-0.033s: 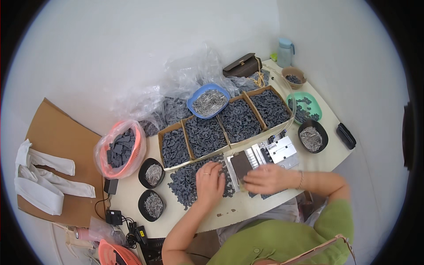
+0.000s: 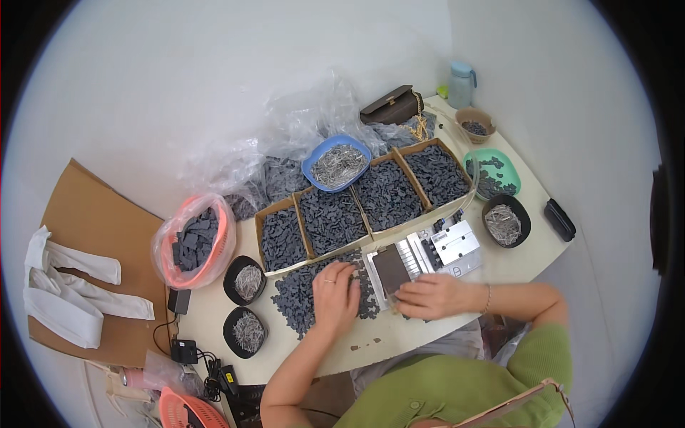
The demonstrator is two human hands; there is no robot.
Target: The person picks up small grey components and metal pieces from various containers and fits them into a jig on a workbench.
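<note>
My left hand (image 2: 335,298) rests over a loose pile of small dark grey plastic pieces (image 2: 294,294), its fingers bent down and closed. Whatever is between the fingertips is hidden. My right hand (image 2: 433,297) is at the near right part of a metal fixture (image 2: 412,258), its fingers curled together beside a flat dark brown plate (image 2: 391,269). Too little shows to make out what those fingers hold. To the right of the brown plate, the fixture carries a silver block (image 2: 457,244) with tubing.
Behind the pile stands a divided cardboard box (image 2: 371,234) of grey pieces, with a blue tray (image 2: 307,173) of metal pins on it. Black bowls (image 2: 230,285) of pins flank the work area. A pink basket (image 2: 230,235), a green bowl (image 2: 514,175) and a black case (image 2: 559,220) sit further out.
My right hand has shifted slightly toward me and to the right, uncovering more of the brown plate. My left hand has moved a little to the left over the pile.
</note>
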